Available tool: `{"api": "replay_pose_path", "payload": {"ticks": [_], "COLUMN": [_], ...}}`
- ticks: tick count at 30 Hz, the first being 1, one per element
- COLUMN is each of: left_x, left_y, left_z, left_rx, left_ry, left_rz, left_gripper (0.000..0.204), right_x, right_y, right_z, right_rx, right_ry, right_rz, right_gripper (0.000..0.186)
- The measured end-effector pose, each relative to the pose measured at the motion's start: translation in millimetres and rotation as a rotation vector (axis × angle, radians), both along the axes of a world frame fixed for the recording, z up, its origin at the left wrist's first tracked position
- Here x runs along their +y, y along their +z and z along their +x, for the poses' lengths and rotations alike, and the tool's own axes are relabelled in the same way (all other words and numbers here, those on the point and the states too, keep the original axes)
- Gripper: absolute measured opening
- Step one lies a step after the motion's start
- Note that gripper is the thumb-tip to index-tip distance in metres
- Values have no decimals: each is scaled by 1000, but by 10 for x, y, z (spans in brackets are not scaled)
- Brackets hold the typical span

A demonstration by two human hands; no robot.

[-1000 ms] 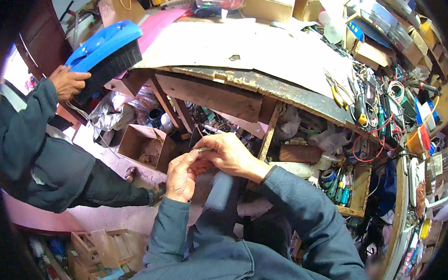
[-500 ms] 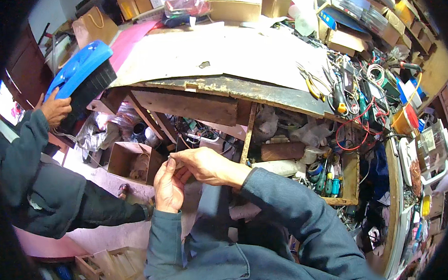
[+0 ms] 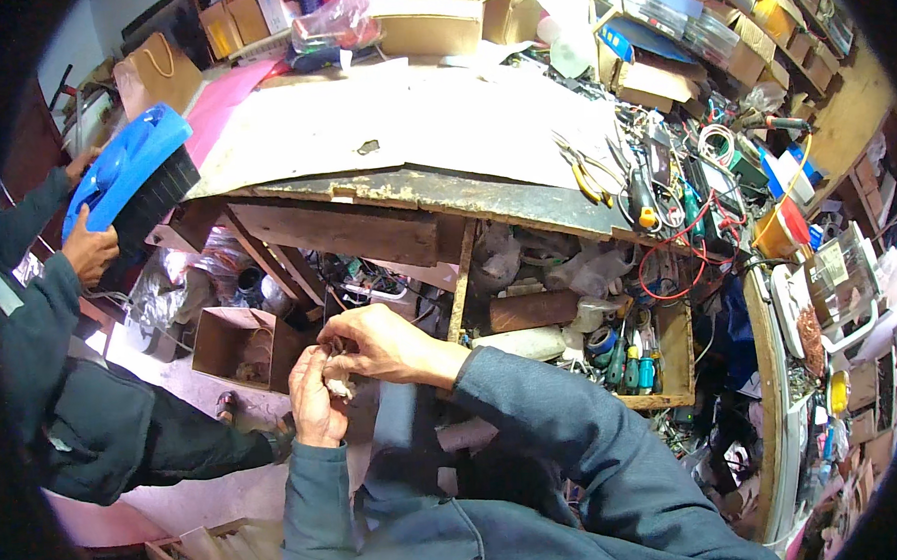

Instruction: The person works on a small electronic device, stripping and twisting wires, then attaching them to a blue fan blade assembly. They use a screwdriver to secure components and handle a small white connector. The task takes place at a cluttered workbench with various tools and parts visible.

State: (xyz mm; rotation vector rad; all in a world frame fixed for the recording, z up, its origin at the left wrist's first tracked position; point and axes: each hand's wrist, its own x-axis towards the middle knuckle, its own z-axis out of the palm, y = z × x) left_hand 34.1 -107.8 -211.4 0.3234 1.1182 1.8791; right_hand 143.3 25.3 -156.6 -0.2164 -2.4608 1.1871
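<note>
My left hand (image 3: 318, 404) and my right hand (image 3: 391, 345) meet in front of my lap, fingers closed together. Between them is a small, pale, crumpled piece (image 3: 339, 381), like cloth or paper; its kind is hard to make out. My right fingers pinch it from above while my left fingers cup it from the side. Part of it is hidden by the fingers. Just past my hands stands an open cardboard box (image 3: 226, 346) on the floor.
At left another person's hand (image 3: 93, 250) holds a blue, black-sided device (image 3: 133, 159). Ahead is a workbench (image 3: 292, 127) with pliers (image 3: 589, 179) and tangled wires. Below it, an open drawer (image 3: 680, 345) holds screwdrivers (image 3: 633, 369) and plastic bags.
My hands have shifted slightly, and the pale crumpled piece now shows between them. The view has moved a little. The other person still holds the blue device, now with both hands visible.
</note>
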Motion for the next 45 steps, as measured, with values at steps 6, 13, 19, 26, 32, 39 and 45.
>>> {"api": "replay_pose_path", "payload": {"ticks": [6, 13, 19, 26, 32, 39, 45], "left_x": [39, 23, -44, 27, -105, -31, -80], "left_y": [-1, -115, -5, 80, -68, -50, -39], "left_z": [40, 8, -32, 9, -158, -85, -118], "left_rx": [-17, -26, 82, 43, 147, 33, 55], "left_ry": [0, 0, -67, -60, -18, 31, -90], "left_rz": [24, 48, 24, 10, -111, -169, -87], "left_gripper": [17, 19, 15, 13, 20, 12, 17], "right_x": [-10, -15, 23, 79, 28, -43, -42], "right_y": [19, -1, -68, -95, -101, 39, -7], "right_z": [20, 14, -9, 33, -56, 57, 8], "right_rx": [3, 68, 17, -18, -4, -81, -28], "right_ry": [-6, 14, -43, -32, 23, -38, -19], "right_rz": [-17, -29, 17, 26, -39, -157, -41], "right_gripper": [41, 40, 38, 38, 40, 43, 36]}}
